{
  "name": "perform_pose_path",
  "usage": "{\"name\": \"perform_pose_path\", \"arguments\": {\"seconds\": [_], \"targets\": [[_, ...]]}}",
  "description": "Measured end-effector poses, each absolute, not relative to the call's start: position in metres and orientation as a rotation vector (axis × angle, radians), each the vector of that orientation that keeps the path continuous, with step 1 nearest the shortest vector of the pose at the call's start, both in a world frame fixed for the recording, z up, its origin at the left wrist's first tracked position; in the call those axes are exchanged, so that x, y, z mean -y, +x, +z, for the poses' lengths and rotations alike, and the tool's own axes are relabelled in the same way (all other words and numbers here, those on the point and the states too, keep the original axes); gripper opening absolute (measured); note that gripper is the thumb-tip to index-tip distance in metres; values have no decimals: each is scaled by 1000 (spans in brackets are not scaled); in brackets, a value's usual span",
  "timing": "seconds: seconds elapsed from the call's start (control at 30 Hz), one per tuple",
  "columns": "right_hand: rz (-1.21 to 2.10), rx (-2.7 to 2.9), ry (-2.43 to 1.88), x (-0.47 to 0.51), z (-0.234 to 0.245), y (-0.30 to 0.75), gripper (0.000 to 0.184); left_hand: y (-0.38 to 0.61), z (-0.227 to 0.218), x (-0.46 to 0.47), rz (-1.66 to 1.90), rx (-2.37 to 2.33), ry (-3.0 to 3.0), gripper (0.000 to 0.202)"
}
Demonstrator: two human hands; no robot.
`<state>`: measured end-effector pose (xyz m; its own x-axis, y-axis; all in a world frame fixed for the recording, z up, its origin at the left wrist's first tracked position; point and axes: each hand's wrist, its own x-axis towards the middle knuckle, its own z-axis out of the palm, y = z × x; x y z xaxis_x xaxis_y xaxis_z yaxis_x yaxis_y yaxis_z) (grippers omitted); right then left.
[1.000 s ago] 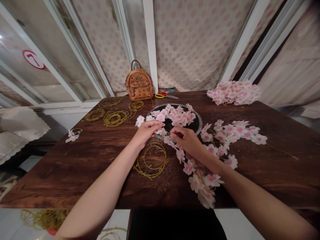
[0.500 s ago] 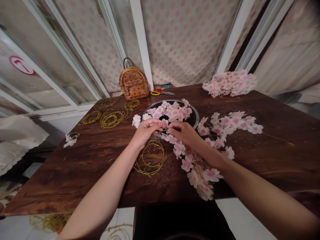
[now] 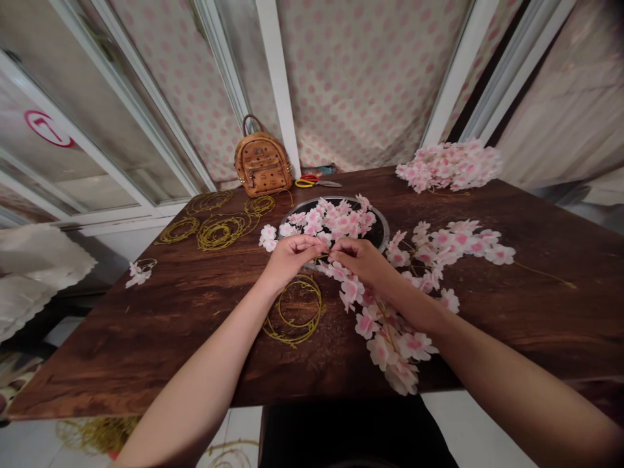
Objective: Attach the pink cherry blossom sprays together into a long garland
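Note:
My left hand (image 3: 295, 255) and my right hand (image 3: 355, 255) meet fingertip to fingertip over the near edge of a round dark inset (image 3: 383, 227) in the table. Both pinch the thin green stem of an artificial blossom garland (image 3: 368, 323), whose pink and white flowers trail under my right forearm toward the table's front edge. The small part between my fingertips is mostly hidden. Pink blossoms (image 3: 341, 218) lie loose just beyond my hands. Below my left hand rests a coil of yellow-green stem wire (image 3: 298, 312). A flowered branch (image 3: 453, 242) lies to the right of my right hand.
On the dark wooden table (image 3: 185, 325), several wire coils (image 3: 221, 231) lie at the left, before a brown mini backpack (image 3: 263, 162). Scissors (image 3: 316, 182) with red and yellow handles lie near the wall. A blossom pile (image 3: 448, 166) sits back right, a small white sprig (image 3: 140, 273) far left.
My fingertips have drawn slightly closer together on the stem, covering the flower that showed between them. The view has shifted a little; the rest lies as before.

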<state>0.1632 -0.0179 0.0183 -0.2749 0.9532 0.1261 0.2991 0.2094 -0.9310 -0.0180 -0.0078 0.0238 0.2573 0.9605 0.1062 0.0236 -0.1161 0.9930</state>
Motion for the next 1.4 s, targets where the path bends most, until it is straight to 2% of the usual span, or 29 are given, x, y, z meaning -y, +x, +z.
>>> {"name": "perform_pose_path", "arguments": {"seconds": [1.07,1.4], "targets": [[1029,1766,-1164,17,18,163,21,-18,24,9,1018,-990,1515,12],[1003,1830,-1185,15,18,165,17,-21,21,8,937,-977,1431,13]]}}
